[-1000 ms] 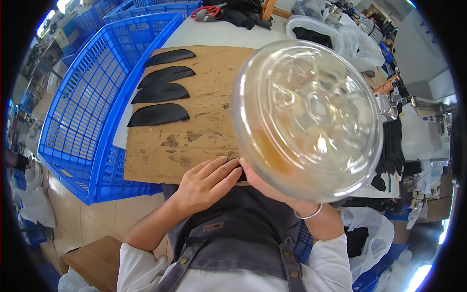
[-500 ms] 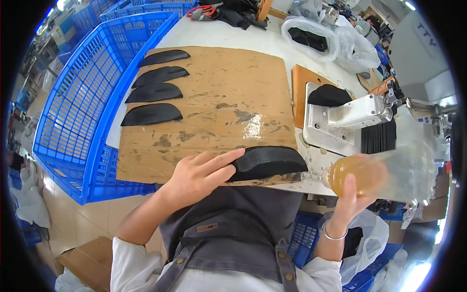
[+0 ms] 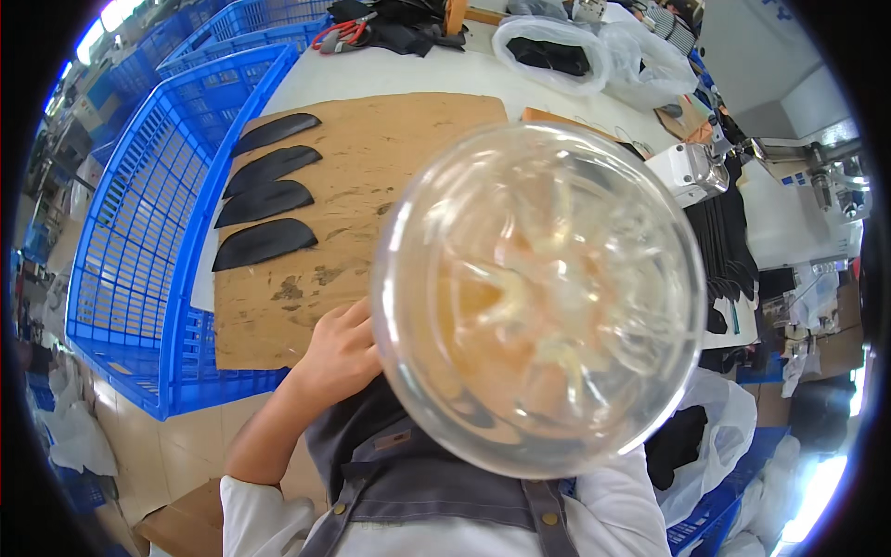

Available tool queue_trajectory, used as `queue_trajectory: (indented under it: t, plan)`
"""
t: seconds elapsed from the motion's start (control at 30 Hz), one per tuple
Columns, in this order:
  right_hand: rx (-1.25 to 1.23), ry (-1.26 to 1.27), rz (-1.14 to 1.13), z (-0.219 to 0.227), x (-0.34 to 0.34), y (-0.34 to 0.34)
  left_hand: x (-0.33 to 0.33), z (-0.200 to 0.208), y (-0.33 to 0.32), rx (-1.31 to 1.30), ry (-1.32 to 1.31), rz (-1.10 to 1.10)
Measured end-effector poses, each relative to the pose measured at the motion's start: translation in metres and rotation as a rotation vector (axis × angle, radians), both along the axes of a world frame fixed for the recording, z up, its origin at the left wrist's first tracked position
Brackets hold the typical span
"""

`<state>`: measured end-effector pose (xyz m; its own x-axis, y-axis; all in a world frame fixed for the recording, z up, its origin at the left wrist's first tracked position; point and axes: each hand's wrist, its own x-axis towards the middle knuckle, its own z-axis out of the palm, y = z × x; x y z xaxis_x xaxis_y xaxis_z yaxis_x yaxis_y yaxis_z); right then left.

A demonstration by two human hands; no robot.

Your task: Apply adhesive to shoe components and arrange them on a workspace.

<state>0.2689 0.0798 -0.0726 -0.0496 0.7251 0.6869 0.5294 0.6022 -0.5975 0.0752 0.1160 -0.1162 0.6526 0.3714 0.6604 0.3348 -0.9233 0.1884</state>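
A clear plastic bottle (image 3: 548, 325) with yellowish liquid is held upside down, its round base filling the middle of the view. My right hand is hidden behind it and grips it lower down. My left hand (image 3: 342, 353) lies at the near edge of a stained cardboard sheet (image 3: 390, 125), fingers stretched out and their tips covered by the bottle. The black curved piece that hand was touching is hidden behind the bottle. Several similar black curved pieces (image 3: 267, 245) lie in a column along the cardboard's left side.
A blue plastic crate (image 3: 167, 297) stands left of the table. Red-handled scissors (image 3: 342, 33) and black scraps lie at the back. A clear bag (image 3: 594, 70) holds black material. The white sewing machine (image 3: 689, 174) is at the right, partly covered by the bottle.
The bottle has swung up and left from the right side, its base now turned toward the view. It covers my right hand, the near black piece and much of the cardboard.
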Motion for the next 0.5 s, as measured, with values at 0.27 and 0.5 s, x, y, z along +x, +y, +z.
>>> queue_trajectory:
  t: [0.27, 0.5]
  plan:
    - [-0.02, -0.26, -0.273, -0.008, 0.104, -0.027, 0.006, 0.01, 0.0, -0.069, 0.094, 0.031]
    - [-0.001, 0.597, -0.398, -0.021, 0.149, -0.054, 0.019, 0.032, 0.009, -0.367, -0.146, 0.151]
